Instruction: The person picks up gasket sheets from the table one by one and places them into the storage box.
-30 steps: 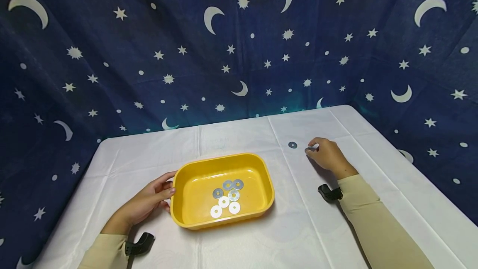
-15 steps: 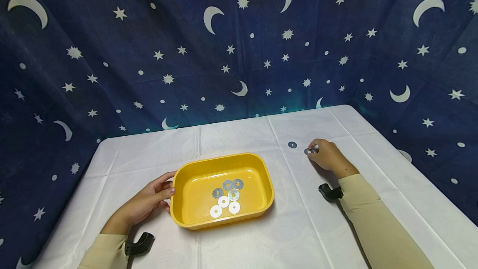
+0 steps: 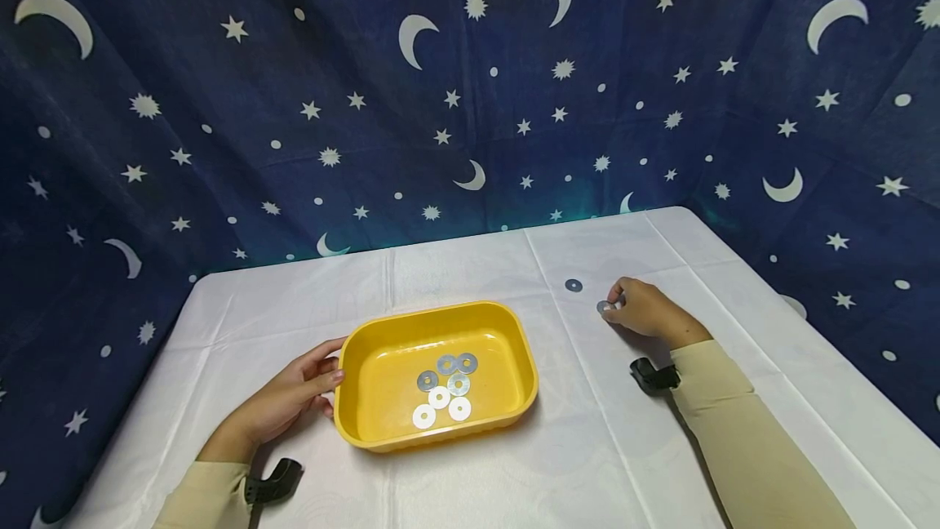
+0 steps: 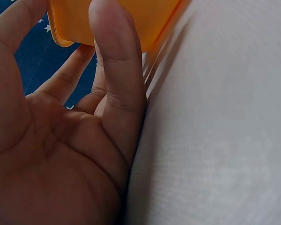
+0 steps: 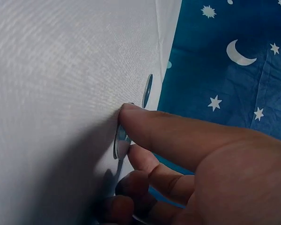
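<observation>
My left hand [image 3: 294,390] holds the left end of a yellow plastic tray [image 3: 436,441], thumb at the rim and the other fingers against the outer wall. In the left wrist view, the palm faces the tray's outer wall [image 4: 154,18]. Several flat metal washers [image 3: 459,409] lie on the tray's floor. To the right, my right hand [image 3: 642,308] pinches a washer [image 3: 604,306] close to the tabletop; its thumb covers part of the disc in the right wrist view. Another washer [image 3: 574,286] lies flat just left of and beyond these fingers.
A white cloth [image 3: 470,268] covers the table. Behind it and at both sides hangs a dark blue curtain [image 3: 242,137] with moons and stars. Black straps [image 3: 275,482] are on both wrists.
The washer at my right fingertips has turned flatter and slid slightly nearer, and the right hand has drawn slightly nearer too. The left hand and tray have stayed still.
</observation>
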A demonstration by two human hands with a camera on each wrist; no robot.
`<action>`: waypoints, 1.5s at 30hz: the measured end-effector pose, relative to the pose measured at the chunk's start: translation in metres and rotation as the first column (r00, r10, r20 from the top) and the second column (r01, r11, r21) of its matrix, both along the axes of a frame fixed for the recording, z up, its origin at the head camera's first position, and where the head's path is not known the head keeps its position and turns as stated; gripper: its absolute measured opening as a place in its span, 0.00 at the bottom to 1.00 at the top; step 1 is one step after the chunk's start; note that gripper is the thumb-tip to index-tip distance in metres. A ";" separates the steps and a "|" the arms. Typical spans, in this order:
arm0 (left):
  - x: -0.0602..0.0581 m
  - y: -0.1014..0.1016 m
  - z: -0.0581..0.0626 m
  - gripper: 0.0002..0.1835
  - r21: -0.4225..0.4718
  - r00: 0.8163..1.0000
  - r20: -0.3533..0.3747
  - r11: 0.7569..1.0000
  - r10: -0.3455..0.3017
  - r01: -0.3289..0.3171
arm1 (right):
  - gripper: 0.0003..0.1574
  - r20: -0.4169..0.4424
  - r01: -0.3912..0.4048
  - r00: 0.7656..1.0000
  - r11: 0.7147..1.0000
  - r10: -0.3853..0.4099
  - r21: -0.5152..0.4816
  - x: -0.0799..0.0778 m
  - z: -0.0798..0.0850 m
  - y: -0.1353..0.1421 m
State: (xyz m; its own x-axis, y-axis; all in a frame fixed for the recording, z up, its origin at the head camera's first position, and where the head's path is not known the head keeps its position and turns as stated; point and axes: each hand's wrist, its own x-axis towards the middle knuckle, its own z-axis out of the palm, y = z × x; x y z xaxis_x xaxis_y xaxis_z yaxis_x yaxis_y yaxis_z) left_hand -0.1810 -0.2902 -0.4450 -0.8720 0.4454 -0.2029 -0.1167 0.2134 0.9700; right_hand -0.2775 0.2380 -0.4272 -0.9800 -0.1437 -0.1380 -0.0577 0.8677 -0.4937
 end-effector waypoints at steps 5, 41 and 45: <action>0.001 0.000 0.000 0.31 -0.010 1.000 0.004 1.000 0.003 -0.003 | 0.15 -0.032 -0.041 0.999 0.999 0.040 -0.025 0.001 0.000 -0.001; 0.000 0.001 0.001 0.32 -0.025 1.000 0.007 1.000 0.017 -0.017 | 0.08 -0.130 -0.177 0.977 0.983 0.169 -0.050 0.025 0.029 -0.054; 0.000 0.001 0.001 0.32 -0.028 1.000 0.006 0.999 0.015 -0.015 | 0.09 -0.171 -0.198 0.968 0.978 0.184 -0.069 0.031 0.035 -0.061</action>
